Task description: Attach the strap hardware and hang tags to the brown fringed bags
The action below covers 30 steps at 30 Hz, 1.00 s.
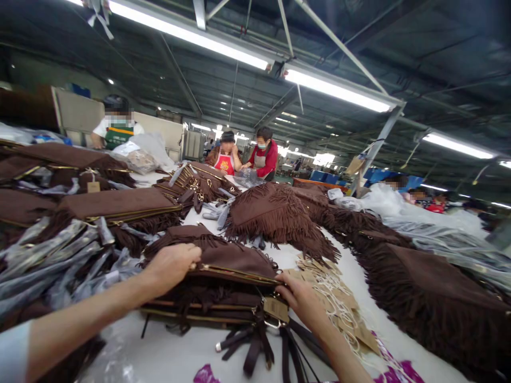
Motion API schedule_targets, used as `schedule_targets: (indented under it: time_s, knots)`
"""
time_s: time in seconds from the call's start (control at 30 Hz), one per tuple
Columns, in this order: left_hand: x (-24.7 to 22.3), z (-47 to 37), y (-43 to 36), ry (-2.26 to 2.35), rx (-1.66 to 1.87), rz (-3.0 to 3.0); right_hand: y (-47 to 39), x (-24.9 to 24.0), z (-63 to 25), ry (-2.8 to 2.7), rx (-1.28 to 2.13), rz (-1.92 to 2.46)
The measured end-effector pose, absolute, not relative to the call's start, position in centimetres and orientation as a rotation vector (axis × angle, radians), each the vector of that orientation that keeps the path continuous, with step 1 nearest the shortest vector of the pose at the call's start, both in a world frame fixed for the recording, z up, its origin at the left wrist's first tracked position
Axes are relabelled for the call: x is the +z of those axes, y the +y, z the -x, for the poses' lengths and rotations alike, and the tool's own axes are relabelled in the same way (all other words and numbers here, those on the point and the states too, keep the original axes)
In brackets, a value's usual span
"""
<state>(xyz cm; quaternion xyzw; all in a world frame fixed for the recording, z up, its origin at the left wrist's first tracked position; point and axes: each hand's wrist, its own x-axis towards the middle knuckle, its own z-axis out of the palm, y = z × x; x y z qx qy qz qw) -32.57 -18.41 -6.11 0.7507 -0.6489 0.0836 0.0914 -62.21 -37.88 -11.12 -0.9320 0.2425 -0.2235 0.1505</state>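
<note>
A dark brown fringed bag [244,259] with a gold zip along its edge lies on top of a stack of similar bags. My left hand [174,267] is closed at the left end of the zip, thumb and fingertips pinched at the bag's edge. At the zip's other end my right hand [298,298] grips the bag's corner between thumb and fingers. A brown tag [275,309] hangs just below the right hand. Dark straps [252,348] with metal ends spill from the stack onto the white tabletop [159,346].
Fringed bags [275,213] are heaped beyond, and more [447,276] lie on the right. Brown tags with white strings [339,303] lie beside my right arm. Plastic-wrapped straps [59,260] cover the left. Co-workers stand or sit at the far side, one in a green apron [118,135].
</note>
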Motion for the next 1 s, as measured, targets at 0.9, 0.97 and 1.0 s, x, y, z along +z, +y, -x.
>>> schedule_targets:
  time_s: [0.9,0.97,1.0]
  knots:
    - [-6.6,36.5,-22.4,-2.422,0.161,-1.930,-26.9,-10.4,63.8,0.435,-0.380,2.560]
    - [-6.8,36.8,-21.3,-2.472,0.153,-1.889,-24.9,-10.4,62.6,0.295,-0.287,2.530]
    - [-6.6,36.9,-20.5,-2.482,0.149,-1.864,-24.2,-10.5,62.0,0.249,-0.264,2.514]
